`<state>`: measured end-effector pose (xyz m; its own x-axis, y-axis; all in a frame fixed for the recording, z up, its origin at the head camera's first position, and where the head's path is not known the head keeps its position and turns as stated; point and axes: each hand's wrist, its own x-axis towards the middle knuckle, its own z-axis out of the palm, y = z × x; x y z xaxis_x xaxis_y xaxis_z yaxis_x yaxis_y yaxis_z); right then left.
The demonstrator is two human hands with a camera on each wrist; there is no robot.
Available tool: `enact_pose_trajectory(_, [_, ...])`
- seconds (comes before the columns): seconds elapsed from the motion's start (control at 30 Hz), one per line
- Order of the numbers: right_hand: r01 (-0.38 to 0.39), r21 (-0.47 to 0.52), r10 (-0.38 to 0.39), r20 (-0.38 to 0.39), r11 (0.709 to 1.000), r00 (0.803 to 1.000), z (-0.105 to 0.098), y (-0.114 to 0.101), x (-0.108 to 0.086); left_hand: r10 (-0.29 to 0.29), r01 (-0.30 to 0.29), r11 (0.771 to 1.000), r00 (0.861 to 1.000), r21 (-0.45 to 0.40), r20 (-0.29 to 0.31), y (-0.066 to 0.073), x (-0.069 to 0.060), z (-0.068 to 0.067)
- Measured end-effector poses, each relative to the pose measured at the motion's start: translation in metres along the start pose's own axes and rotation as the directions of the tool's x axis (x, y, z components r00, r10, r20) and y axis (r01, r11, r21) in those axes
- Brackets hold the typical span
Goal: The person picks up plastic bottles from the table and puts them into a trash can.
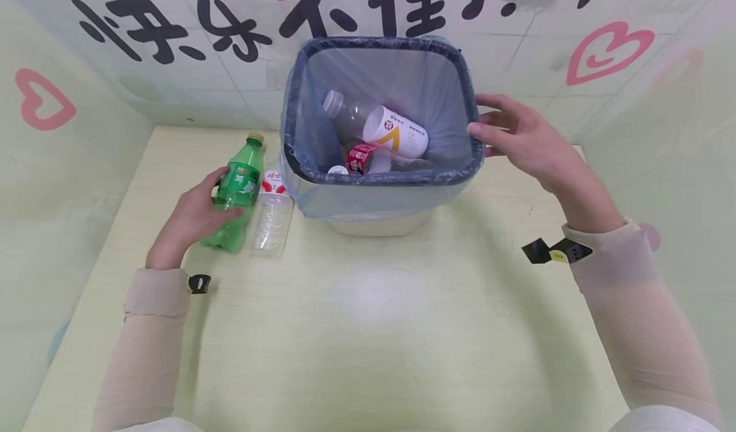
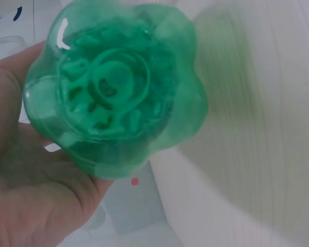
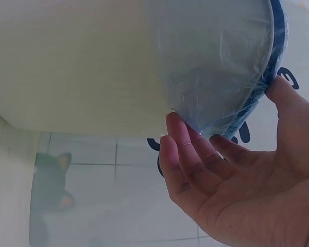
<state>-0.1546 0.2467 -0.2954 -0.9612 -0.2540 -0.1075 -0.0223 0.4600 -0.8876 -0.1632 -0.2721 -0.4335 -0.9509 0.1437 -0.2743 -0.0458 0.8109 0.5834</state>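
Note:
My left hand (image 1: 198,211) grips a green plastic bottle (image 1: 240,179) with a green label and yellowish cap. In the left wrist view the bottle's lobed base (image 2: 113,87) faces the camera. Just right of it lies a clear bottle (image 1: 271,224) with a red-and-white label. A bin (image 1: 376,227) lined with a translucent bluish bag (image 1: 322,199) stands at the table's back. My right hand (image 1: 531,138) holds its dark rim (image 1: 473,100) at the right side, thumb on the rim and fingers outside, against the bag in the right wrist view.
Inside the bin lie several bottles, among them one with a white label (image 1: 411,135) and one with a red label (image 1: 359,157). The pale table (image 1: 368,330) is bounded by a back wall (image 1: 241,100) with black lettering and side walls (image 1: 678,163).

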Motion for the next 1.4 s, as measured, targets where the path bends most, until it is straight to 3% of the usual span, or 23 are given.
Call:
enact_pose_trajectory(0.2, [0.010,0.002,-0.010,-0.008,1.000,1.000,0.001,-0.001,0.001,0.016,-0.017,0.999,0.998,-0.027,-0.067,0.002,-0.007,-0.003])
enact_pose_trajectory(0.4, [-0.004,0.020,0.004,0.004,1.000,1.000,0.004,0.006,0.002,0.047,-0.057,0.997,0.985,-0.059,-0.165,0.006,-0.016,-0.005])
enact_pose_trajectory(0.83, [-0.003,0.014,0.003,-0.005,1.000,1.000,0.003,0.000,0.003,0.131,-0.164,0.984,0.933,-0.072,-0.335,0.036,-0.028,-0.023])
enact_pose_trajectory(0.97, [-0.003,0.014,0.003,-0.006,1.000,1.000,0.003,-0.001,0.003,0.163,-0.203,0.978,0.894,-0.051,-0.417,0.051,-0.034,-0.030])
enact_pose_trajectory(1.23, [-0.004,0.009,0.004,-0.018,1.000,1.000,0.001,0.000,0.001,0.297,-0.354,0.935,0.770,0.009,-0.565,0.090,-0.036,-0.044])
enact_pose_trajectory(1.4, [0.004,0.016,-0.004,-0.016,1.000,1.000,0.001,0.001,0.000,0.361,-0.420,0.906,0.706,0.050,-0.610,0.106,-0.038,-0.050])
